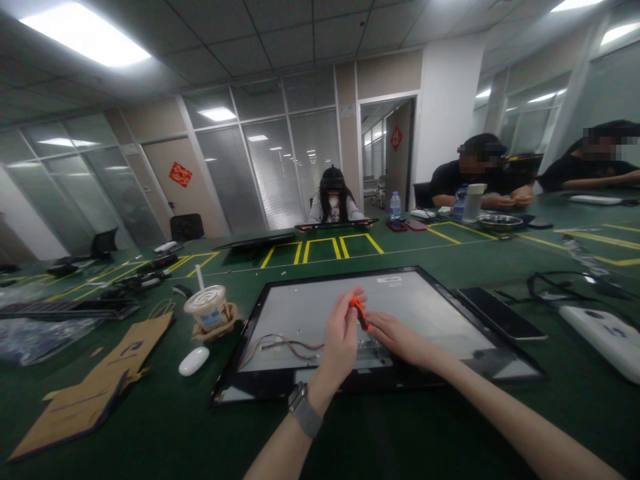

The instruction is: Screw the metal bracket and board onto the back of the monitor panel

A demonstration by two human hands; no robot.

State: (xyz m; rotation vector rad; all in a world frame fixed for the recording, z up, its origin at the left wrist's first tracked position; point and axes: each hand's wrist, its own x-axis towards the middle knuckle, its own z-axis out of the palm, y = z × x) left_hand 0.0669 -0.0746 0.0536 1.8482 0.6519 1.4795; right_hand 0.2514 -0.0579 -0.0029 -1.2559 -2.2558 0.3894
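A flat display panel [300, 307] with a grey back and black frame lies on the table before me. Over its middle, my left hand [343, 333] is closed around an orange-and-black screwdriver [359, 313], which tilts with its lower end toward the panel. My right hand [397, 335] is palm down, with its fingertips pinched together at the screwdriver's lower end. Beneath that hand a small circuit board [370, 345] shows in part. Thin coloured wires [290, 341] run across the panel to the left. The screwdriver's tip is hidden.
Left of the panel are an iced drink cup [207, 308], a white oval case [194, 361] and a brown paper bag [100, 383]. On the right lie a black phone [500, 313], a white device [605, 340] and cables. Several people sit around the green table.
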